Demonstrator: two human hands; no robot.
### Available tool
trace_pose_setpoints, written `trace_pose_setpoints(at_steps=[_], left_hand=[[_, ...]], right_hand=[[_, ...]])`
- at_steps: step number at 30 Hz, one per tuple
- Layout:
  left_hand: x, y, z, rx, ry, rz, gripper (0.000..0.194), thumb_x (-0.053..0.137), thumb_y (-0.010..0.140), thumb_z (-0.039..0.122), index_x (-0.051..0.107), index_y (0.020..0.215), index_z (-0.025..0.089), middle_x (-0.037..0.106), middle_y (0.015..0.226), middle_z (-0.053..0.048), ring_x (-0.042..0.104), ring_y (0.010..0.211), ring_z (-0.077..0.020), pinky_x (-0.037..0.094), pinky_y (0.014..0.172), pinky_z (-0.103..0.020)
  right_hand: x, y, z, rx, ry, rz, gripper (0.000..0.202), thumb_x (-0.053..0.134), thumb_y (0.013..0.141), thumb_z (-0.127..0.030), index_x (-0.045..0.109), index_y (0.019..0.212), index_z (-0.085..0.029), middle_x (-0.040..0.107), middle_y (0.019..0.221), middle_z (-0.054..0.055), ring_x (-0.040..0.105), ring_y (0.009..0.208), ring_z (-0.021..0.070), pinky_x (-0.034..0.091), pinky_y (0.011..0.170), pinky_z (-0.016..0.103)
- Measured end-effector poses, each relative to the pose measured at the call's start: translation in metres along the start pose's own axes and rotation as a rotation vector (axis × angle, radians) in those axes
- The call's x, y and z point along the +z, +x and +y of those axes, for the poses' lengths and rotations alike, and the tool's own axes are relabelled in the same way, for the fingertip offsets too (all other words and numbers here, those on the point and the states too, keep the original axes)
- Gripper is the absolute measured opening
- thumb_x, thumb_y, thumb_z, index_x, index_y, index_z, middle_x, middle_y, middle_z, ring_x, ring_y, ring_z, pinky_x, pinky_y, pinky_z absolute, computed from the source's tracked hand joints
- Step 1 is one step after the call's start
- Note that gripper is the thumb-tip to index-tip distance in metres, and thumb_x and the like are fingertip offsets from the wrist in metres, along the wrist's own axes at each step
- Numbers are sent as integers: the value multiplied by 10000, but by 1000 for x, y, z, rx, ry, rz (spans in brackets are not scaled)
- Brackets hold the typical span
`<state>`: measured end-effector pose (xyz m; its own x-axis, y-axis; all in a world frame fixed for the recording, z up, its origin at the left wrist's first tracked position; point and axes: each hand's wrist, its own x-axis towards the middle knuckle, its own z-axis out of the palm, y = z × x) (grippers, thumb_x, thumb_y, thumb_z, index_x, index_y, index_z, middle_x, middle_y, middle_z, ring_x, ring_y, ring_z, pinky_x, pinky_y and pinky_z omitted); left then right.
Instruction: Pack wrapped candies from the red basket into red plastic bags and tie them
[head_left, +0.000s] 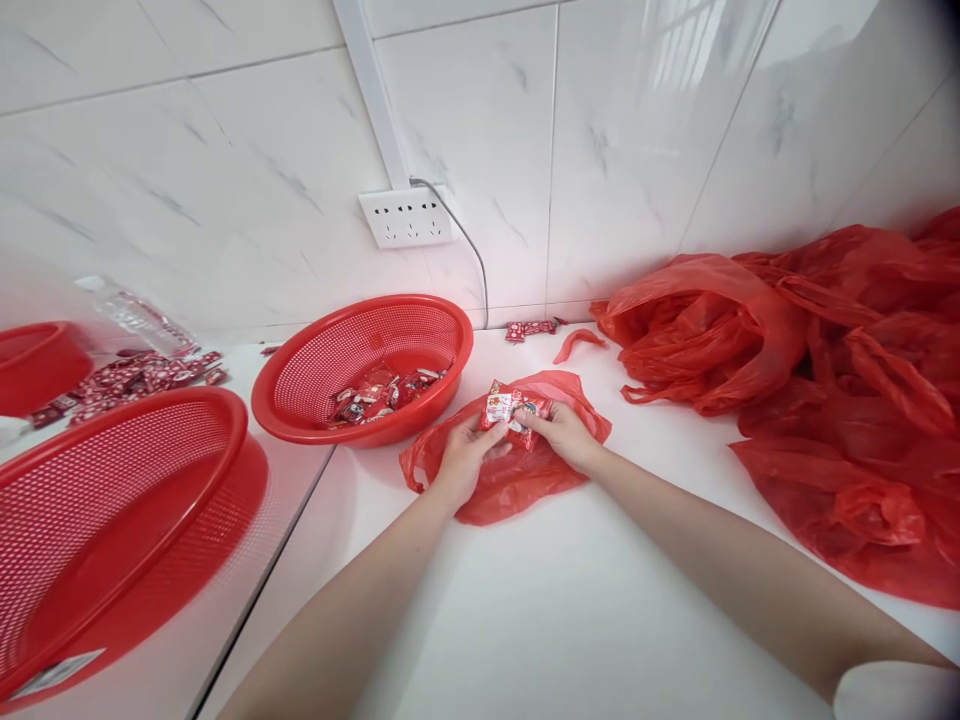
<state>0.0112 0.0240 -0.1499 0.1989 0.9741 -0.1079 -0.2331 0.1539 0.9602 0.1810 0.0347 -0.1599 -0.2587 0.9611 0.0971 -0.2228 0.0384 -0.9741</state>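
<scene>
Between them, my left hand (469, 455) and my right hand (566, 435) hold small red-and-white printed candy packets (517, 408). The fingers of both hands are closed on the packets, with the thumbs on top. How many packets there are, I cannot tell. Under the hands a red plastic bag (502, 495) lies spread on the white table. Just beyond my left hand stands a red perforated basket (300, 425) with several similar wrapped packets (390, 392) at its bottom.
A larger red basket (225, 430) stands at the near left. Behind it lie a heap of red packets (142, 380) and a clear plastic bottle (146, 318). Red plastic bags (825, 330) are piled on the right. Another packet (531, 330) lies by the wall, below a socket panel (409, 218).
</scene>
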Motion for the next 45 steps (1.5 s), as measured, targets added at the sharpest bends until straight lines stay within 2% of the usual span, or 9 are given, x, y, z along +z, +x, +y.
trace_pose_setpoints(at_steps=[5,9,13,16,23,30,34,37,45], left_hand=[[-11,4,4,-94,126,-104,379,762,706,427,739,956,143,740,965,-99,694,788,-189,543,679,-265],[-22,8,9,-126,152,-240,350,762,714,394,740,965,152,738,994,-96,693,834,-204,539,684,-264],[-25,8,12,-154,138,-304,336,755,724,369,739,969,140,737,986,-99,690,839,-211,543,710,-290],[-22,8,11,-157,119,-291,354,756,722,367,733,977,122,740,949,-105,689,823,-222,536,725,-316],[-15,6,5,32,5,-211,303,734,757,270,714,1037,157,737,972,-65,675,881,-210,495,848,-334],[-12,5,4,77,85,-170,310,744,747,314,722,1017,162,733,1015,-61,664,940,-219,464,929,-355],[-10,7,3,76,155,-128,352,755,724,361,720,1013,163,734,1007,-67,664,928,-227,478,893,-353],[-11,8,4,65,157,-179,373,771,702,356,718,1013,157,733,1004,-73,662,914,-225,485,871,-347],[-12,9,4,42,241,-164,298,773,690,366,734,868,130,734,804,-49,645,728,-179,486,737,-297]], right_hand=[[-12,2,-1,10,-45,-119,316,733,737,-427,713,906,-160,723,821,24,653,770,184,492,779,312],[-16,3,-2,19,-8,-205,305,744,730,-408,713,909,-163,721,817,18,649,734,171,495,762,309],[-15,1,-7,47,1,-258,363,759,701,-434,711,932,-158,720,826,22,645,730,171,502,757,314],[-16,-1,-9,89,-18,-289,397,780,671,-437,709,927,-142,720,821,29,644,733,174,506,766,321],[-19,1,-2,57,49,-268,299,725,760,-413,701,942,-178,709,872,20,655,811,188,502,821,327],[-19,1,-1,60,40,-205,265,740,742,-412,697,877,-189,692,799,4,650,773,181,498,807,328],[-19,4,2,60,99,-195,228,765,711,-377,693,824,-193,680,749,-4,640,744,178,494,782,319],[-18,5,2,75,106,-200,239,764,701,-387,690,815,-191,673,739,-6,630,719,172,489,769,320],[-17,1,-1,36,-175,-233,273,729,731,-407,645,779,-151,634,735,-12,572,689,145,457,695,282]])
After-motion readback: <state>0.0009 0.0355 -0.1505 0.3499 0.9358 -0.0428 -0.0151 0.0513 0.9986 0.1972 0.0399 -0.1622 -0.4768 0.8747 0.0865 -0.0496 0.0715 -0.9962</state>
